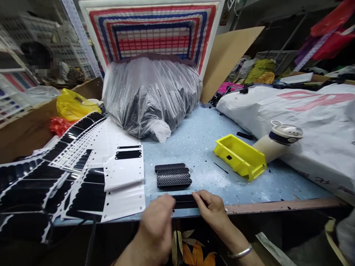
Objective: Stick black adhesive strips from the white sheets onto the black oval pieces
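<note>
My left hand (158,221) and my right hand (212,208) meet at the front edge of the blue table (199,140). Between them lies a long black strip (185,201), and both hands pinch its ends with fingers closed. Just beyond the strip sits a small stack of black perforated grille pieces (173,175). My left hand is blurred by motion. A silver bangle (240,253) circles my right wrist.
White backing sheets with black sticker strips (83,173) cover the left side. A large clear bag of dark parts (151,94) stands at the back. A yellow plastic bin (240,157) and a white bottle (277,142) lie right, against a big white sack (313,125). Another person sits far left.
</note>
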Tool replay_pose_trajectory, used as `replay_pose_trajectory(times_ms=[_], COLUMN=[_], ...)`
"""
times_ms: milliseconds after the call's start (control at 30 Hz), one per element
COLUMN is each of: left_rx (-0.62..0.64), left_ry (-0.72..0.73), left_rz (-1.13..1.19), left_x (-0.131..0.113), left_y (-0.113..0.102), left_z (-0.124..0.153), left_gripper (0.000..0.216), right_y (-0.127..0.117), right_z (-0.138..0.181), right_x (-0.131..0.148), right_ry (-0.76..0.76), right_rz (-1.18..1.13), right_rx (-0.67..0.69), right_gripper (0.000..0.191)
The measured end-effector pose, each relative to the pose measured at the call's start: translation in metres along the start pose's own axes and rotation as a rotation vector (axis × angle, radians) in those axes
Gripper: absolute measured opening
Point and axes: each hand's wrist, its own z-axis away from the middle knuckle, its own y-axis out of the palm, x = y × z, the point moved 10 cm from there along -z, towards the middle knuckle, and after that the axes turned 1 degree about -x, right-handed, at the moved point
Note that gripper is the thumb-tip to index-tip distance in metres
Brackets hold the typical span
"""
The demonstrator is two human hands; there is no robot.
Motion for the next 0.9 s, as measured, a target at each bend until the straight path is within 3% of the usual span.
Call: replay_pose_trajectory(times_ms=[67,133,233,400,533,633,733,900], left_rx=[0.089,0.271,0.416,0.398,0.191,0.066,0.064,0.236], left_ry=[0.164,0.167,0.158,0.104,-0.056,-0.071,-0.078,-0.207], left_rz=[-0.04,-0.108,-0.132,-0.196,-0.393,-0.487,-0.523,-0.695], left_x=[-0.029,-0.033,-0.023,0.01,0.048,0.065,0.085,0.139], left_y=[0.028,0.058,0.066,0.018,-0.04,-0.074,-0.089,-0.087], left_z=[0.002,0.002,0.002,0.017,0.032,0.034,0.03,0.028], left_gripper=[0.048,0.056,0.058,0.055,0.046,0.039,0.036,0.04], right_y=[0.0,0.001,0.003,0.003,0.002,0.0,-0.002,-0.013], right_z=[0.0,0.0,-0.001,-0.004,-0.006,-0.009,-0.011,-0.012], right_x=[-0.002,-0.006,-0.012,-0.01,-0.004,-0.001,0.002,-0.009], right_ry=[-0.028,-0.029,0.004,0.038,0.033,0.048,0.079,0.179], right_rz=[-0.027,-0.057,-0.049,-0.012,-0.008,-0.03,-0.072,-0.15], right_rx=[-0.015,-0.012,0.006,0.032,0.024,0.028,0.067,0.112], right_gripper=[0.048,0.048,0.053,0.061,0.064,0.066,0.065,0.056])
